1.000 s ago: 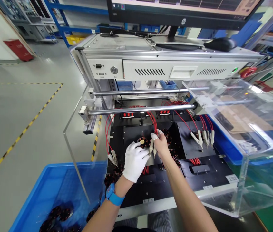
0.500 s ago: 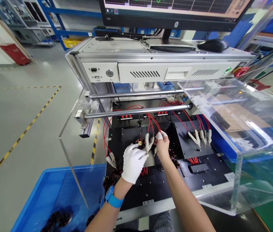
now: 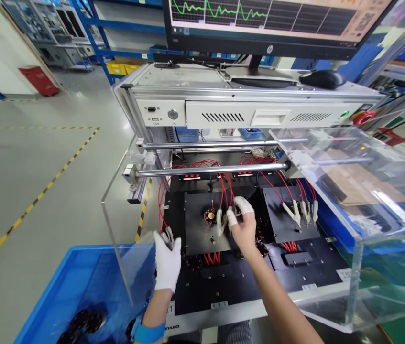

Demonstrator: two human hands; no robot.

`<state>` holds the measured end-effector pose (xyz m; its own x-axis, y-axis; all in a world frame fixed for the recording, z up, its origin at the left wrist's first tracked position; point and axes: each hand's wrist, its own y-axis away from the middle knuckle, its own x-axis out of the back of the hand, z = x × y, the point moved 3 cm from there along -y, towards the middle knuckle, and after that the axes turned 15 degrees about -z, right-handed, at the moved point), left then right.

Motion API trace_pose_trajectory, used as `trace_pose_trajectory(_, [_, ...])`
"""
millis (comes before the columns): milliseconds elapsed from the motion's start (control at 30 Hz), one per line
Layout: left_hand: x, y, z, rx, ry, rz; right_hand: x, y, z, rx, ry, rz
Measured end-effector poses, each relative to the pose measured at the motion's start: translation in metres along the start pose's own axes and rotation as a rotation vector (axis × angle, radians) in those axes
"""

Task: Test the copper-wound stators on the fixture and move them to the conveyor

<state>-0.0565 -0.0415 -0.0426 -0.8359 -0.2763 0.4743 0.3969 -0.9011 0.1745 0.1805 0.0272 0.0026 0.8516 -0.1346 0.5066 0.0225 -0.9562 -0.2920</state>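
My left hand (image 3: 167, 263), in a white glove, is at the left edge of the black fixture. Its thumb and fingers are spread on either side of a pale alligator clip (image 3: 169, 235) on red leads. My right hand (image 3: 244, 224), with white-covered fingertips, is curled around another clip (image 3: 230, 223); its far fingers hide part of the grip. Just left of it hangs a pale clip (image 3: 220, 223). A round copper-wound coil (image 3: 210, 216) sits on the grey plate (image 3: 197, 234). Darker coils (image 3: 260, 248) lie partly behind my right wrist.
More clips (image 3: 304, 212) hang over the right plate. A clear acrylic cover (image 3: 353, 229) stands on the right, and metal rods (image 3: 205, 169) cross above the fixture. A blue bin (image 3: 55, 291) with coils is at lower left. The monitor (image 3: 259, 40) shows green curves.
My left hand has moved from the middle clips left to the outer clip. My right hand stays by the middle clips, its fingers more arched. Green curves now show on the monitor; the view has shifted slightly.
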Motion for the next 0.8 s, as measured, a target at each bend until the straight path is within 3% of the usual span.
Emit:
trace_pose_trajectory(100, [0.001,-0.004,0.001,0.059,0.066,-0.091,-0.012,0.006,-0.033,0.332,0.305,-0.422])
trace_pose_trajectory(200, [-0.001,0.003,0.027,-0.073,0.271,-0.229,-0.023,0.005,-0.047,0.501,0.501,-0.611])
trace_pose_trajectory(300, [-0.011,0.007,0.05,-0.122,0.645,-0.402,-0.03,-0.001,-0.047,0.544,0.541,-0.631])
trace_pose_trajectory(467, [-0.031,-0.012,0.063,-0.061,1.024,-0.239,-0.031,-0.002,-0.048,0.551,0.509,-0.627])
trace_pose_trajectory(600, [-0.038,-0.019,0.067,-0.039,1.095,-0.21,-0.032,-0.002,-0.05,0.539,0.516,-0.633])
trace_pose_trajectory(800, [-0.031,-0.013,0.071,-0.039,1.025,-0.22,-0.034,0.001,-0.05,0.495,0.522,-0.613])
